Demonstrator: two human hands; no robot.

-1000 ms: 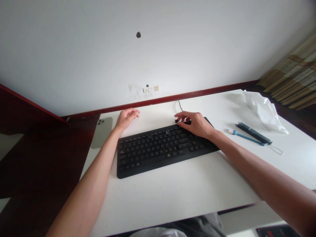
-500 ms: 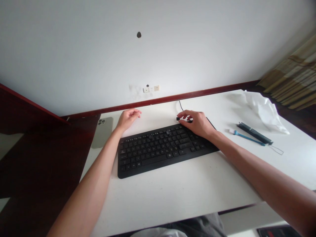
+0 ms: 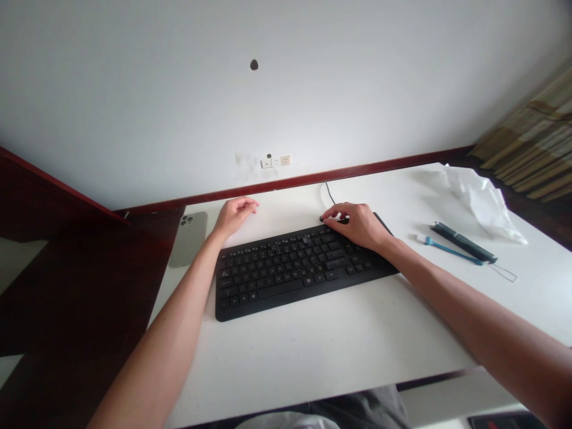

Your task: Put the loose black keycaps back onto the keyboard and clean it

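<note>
Hands apart, keyboard between them. Right hand (image 3: 357, 226) is at the top right of the black keyboard (image 3: 295, 274), fingers pinched on a small black object (image 3: 322, 219). Mostly hidden, can't tell what it is. A thin black cable (image 3: 329, 193) runs from the wall side down towards those fingers; can't tell if it joins the object. Left hand (image 3: 235, 215) rests just beyond the keyboard's top left, fingers loosely curled, holding nothing.

Status: keyboard lies flat on the white bench (image 3: 357, 339); no sign of it being opened up. Blue-handled brush (image 3: 447, 252) and dark pen (image 3: 465, 242) lie well off to the right, in neither hand. A thin wire loop (image 3: 503, 273) sits just past the pen, crumpled white plastic (image 3: 485, 205) behind them. Phone (image 3: 187, 238) lies back-up left of the left hand, camera lenses showing.
</note>
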